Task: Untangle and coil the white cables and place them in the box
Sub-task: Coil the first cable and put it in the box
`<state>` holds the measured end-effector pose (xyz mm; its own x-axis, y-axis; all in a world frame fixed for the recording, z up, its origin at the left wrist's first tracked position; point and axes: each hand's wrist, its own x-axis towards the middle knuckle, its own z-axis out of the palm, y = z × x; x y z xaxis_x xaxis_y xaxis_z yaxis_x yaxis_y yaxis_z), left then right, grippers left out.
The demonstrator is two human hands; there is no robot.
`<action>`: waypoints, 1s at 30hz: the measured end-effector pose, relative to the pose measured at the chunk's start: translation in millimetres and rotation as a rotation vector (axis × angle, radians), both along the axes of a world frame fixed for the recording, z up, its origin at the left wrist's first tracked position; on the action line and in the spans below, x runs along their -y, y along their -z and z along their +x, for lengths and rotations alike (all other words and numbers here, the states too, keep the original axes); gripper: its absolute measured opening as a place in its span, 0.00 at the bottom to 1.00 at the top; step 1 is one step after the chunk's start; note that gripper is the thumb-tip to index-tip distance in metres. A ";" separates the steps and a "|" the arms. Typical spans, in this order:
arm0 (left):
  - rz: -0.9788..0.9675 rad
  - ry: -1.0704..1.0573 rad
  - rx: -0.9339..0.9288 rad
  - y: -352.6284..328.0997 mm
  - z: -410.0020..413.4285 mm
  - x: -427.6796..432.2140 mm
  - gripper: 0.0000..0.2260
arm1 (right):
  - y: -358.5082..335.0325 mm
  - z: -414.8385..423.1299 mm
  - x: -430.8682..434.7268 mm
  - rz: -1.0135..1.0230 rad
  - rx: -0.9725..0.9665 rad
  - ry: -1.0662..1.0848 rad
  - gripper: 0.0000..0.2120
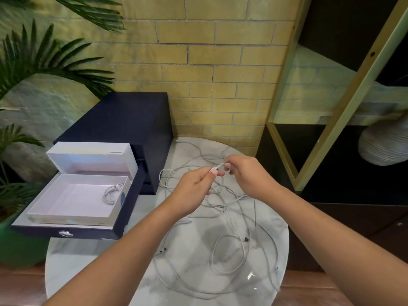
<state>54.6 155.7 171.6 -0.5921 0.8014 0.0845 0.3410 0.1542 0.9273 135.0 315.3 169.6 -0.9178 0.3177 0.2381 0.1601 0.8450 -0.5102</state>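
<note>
A tangle of white cables [229, 219] sprawls over the round marble table [72, 261]. Above its far part, my left hand [194, 186] and my right hand [249, 175] both pinch a short stretch of one white cable [217, 167] between thumb and fingers, a few centimetres apart. The rest of that cable hangs down into the tangle. To the left stands an open white box [55, 208] set in a pulled-out dark drawer. One coiled white cable [112, 193] lies in the box's right part.
The box's white lid [88, 155] stands behind it. The dark drawer unit [123, 120] sits against a yellow brick wall. A palm in a green pot [15, 244] is at the left, and a gold-framed dark shelf [331, 120] at the right.
</note>
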 end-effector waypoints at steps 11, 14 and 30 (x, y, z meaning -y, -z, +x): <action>0.117 0.018 0.115 -16.4 10.7 -5.1 0.14 | 23.1 13.1 0.8 -0.404 -0.062 0.148 0.08; 0.143 0.048 0.153 -15.7 10.9 -7.6 0.14 | 25.8 10.2 1.8 -0.434 0.043 0.145 0.15; 0.078 -0.067 -0.019 18.5 -5.1 -7.7 0.20 | 27.6 13.5 45.2 -0.284 0.478 -0.182 0.19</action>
